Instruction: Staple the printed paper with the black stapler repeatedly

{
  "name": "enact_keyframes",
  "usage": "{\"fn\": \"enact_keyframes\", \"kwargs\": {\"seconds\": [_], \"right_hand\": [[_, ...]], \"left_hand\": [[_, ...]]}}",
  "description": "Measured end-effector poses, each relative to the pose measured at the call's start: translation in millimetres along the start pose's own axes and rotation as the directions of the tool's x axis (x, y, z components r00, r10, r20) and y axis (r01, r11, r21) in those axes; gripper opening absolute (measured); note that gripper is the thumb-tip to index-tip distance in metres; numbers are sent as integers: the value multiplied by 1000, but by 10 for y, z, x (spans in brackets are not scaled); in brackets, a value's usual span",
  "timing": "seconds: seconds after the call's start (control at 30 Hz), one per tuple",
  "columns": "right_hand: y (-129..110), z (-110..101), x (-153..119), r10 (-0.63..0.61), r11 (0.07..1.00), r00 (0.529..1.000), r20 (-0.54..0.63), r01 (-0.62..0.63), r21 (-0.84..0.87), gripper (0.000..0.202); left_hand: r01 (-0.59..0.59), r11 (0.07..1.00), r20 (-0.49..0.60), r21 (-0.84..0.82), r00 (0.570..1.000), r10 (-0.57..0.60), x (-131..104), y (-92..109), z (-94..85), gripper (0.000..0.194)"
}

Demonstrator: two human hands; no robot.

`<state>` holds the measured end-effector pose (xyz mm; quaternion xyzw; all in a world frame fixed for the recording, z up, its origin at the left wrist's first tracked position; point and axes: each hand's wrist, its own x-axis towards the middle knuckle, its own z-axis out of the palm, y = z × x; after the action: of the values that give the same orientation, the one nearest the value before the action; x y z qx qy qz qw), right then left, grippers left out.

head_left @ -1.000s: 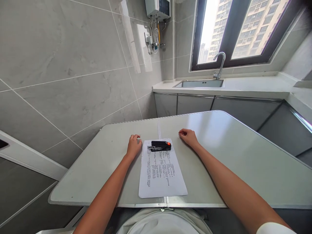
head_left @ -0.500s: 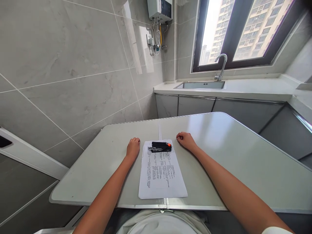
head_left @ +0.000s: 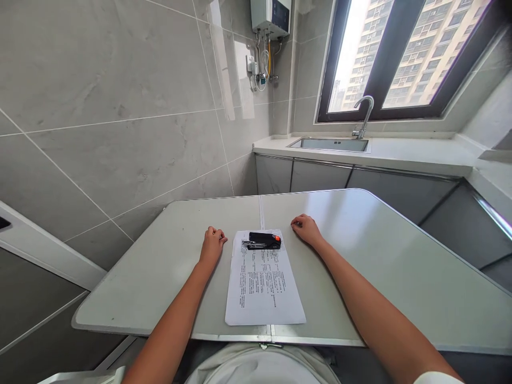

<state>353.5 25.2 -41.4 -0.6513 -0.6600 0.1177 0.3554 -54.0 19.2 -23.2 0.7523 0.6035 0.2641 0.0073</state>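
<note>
Printed paper (head_left: 264, 298) lies on the pale table (head_left: 360, 256), its near edge close to the table's front edge. On its far end rests a black stapler (head_left: 263, 241) with an orange-red spot at its right end. Left of the paper, my left hand (head_left: 213, 246) rests on the table with curled fingers; whether something small is between them is too small to tell. My right hand (head_left: 306, 229) rests to the right of the stapler, fingers curled in, and what they might hold is hidden. Neither hand touches the paper or stapler.
Beyond the table, a counter (head_left: 412, 152) holds a sink (head_left: 332, 144) with a faucet (head_left: 365, 114) under a window. A water heater (head_left: 271, 18) hangs on the tiled wall (head_left: 120, 80). Below the front edge shows the person's lap.
My left hand has turned slightly and shifted a little left, its curled fingertips now more visible. The camera view has tilted slightly. Paper and stapler stay in place on the table.
</note>
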Motion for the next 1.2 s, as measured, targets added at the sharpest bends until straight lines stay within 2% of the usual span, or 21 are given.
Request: {"fn": "enact_keyframes", "kwargs": {"seconds": [0.13, 0.27, 0.33, 0.4, 0.47, 0.53, 0.63, 0.73, 0.83, 0.9, 0.97, 1.07, 1.2], "right_hand": [[-56, -13, -9, 29, 1000, 999, -27, -29, 11, 18], [-356, 75, -171, 34, 997, 996, -85, -28, 66, 18], [-596, 126, -301, -59, 986, 993, -103, 74, 148, 17], [-838, 161, -430, -209, 947, 974, -93, 225, 230, 18], [-1027, 177, -531, -360, 894, 933, -22, 352, 279, 19], [-1133, 180, -593, -458, 862, 884, 90, 417, 290, 29], [-1161, 181, -618, -489, 864, 849, 201, 438, 250, 42], [-1131, 189, -607, -486, 868, 848, 212, 442, 225, 43], [-1114, 201, -596, -487, 869, 847, 215, 446, 213, 45], [-1113, 207, -593, -491, 867, 845, 211, 451, 210, 46], [-1117, 209, -591, -496, 864, 842, 210, 456, 212, 46], [-1123, 202, -590, -503, 860, 838, 209, 462, 219, 46], [-1124, 193, -594, -502, 860, 840, 204, 458, 226, 46]], "left_hand": [[23, 999, 53, -45, 998, -20, -4, 22, -50, 13], [77, 968, 131, -240, 990, -47, -26, 138, -113, 17], [58, 927, 169, -370, 986, 6, -44, 219, -130, 22], [14, 885, 167, -466, 983, 72, -68, 301, -134, 26], [-22, 856, 154, -517, 981, 118, -95, 375, -131, 33], [-29, 833, 159, -552, 977, 139, -119, 435, -126, 40], [-25, 794, 162, -607, 974, 155, -141, 495, -112, 45], [-48, 768, 152, -639, 971, 186, -141, 524, -87, 47], [-118, 760, 110, -639, 964, 243, -132, 539, -74, 43], [-123, 750, 69, -650, 973, 220, -129, 550, -76, 39], [-73, 733, 59, -676, 986, 153, -128, 562, -78, 41], [-10, 709, 121, -705, 983, 135, -130, 578, -68, 37], [-30, 770, 184, -637, 964, 190, -131, 602, -54, 15]]}}
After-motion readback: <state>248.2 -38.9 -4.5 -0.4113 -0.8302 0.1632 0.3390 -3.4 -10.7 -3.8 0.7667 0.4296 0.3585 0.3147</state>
